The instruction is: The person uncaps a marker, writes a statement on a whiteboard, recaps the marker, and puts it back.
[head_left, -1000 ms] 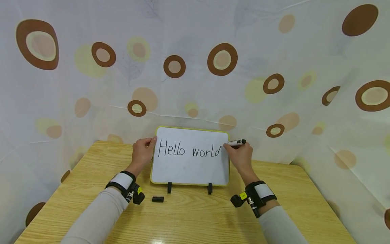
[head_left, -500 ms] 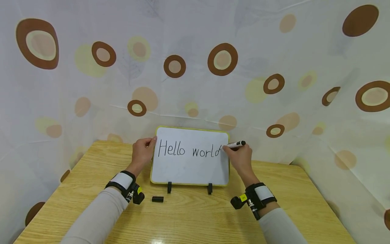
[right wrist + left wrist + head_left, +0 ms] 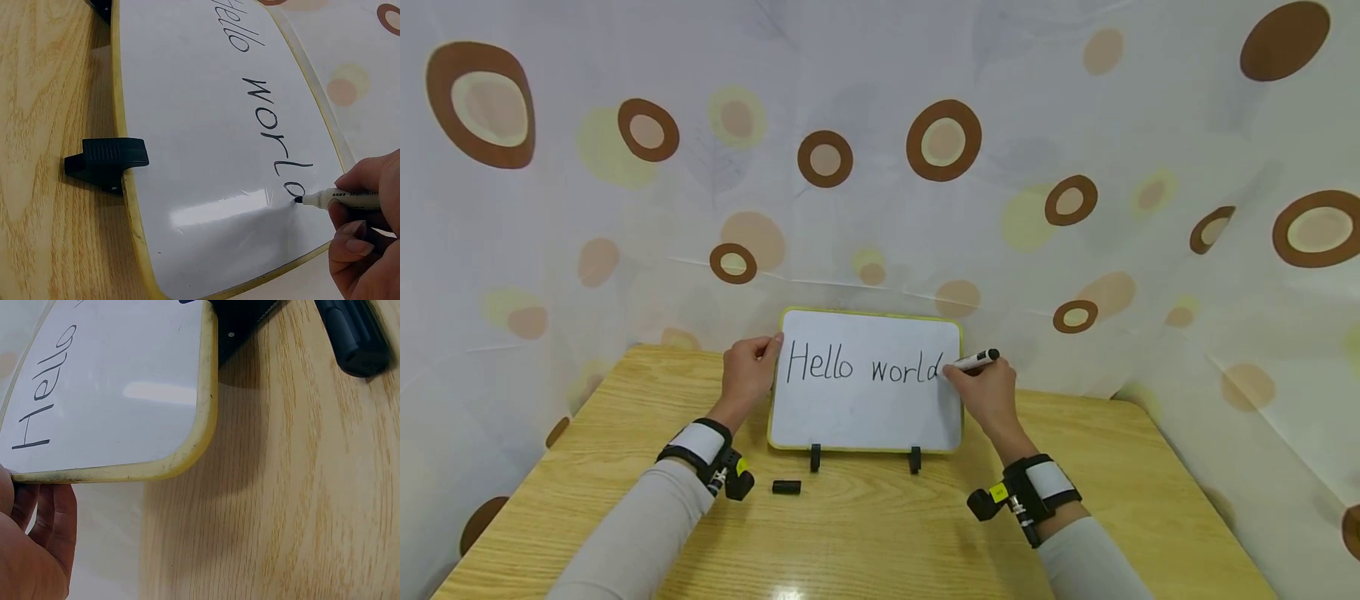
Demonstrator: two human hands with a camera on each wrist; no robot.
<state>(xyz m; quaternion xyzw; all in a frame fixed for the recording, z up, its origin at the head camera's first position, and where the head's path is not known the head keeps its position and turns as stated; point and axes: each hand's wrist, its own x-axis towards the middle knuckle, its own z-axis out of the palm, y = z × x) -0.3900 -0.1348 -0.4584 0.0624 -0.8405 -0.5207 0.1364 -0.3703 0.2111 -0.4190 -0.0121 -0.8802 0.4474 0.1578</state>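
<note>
A small whiteboard [image 3: 865, 408] with a yellow rim stands on two black feet on the wooden table [image 3: 865, 533]. It reads "Hello world" in black. My left hand [image 3: 747, 375] grips the board's upper left edge, fingers behind it [image 3: 44, 519]. My right hand [image 3: 988, 392] pinches a white marker [image 3: 976, 360] with a black end. The marker tip [image 3: 299, 200] touches the board at the last letter "d". The board's lettering [image 3: 275, 134] also shows in the right wrist view.
A black marker cap [image 3: 786, 487] lies on the table in front of the board's left foot [image 3: 815, 457]; it also shows as the cap [image 3: 353, 337]. A spotted white curtain [image 3: 880, 167] hangs close behind the table. Table edges run left and right.
The right hand has drawn the marker down the stem of the "d", finishing the letter. The left hand has kept still on the board's edge.
</note>
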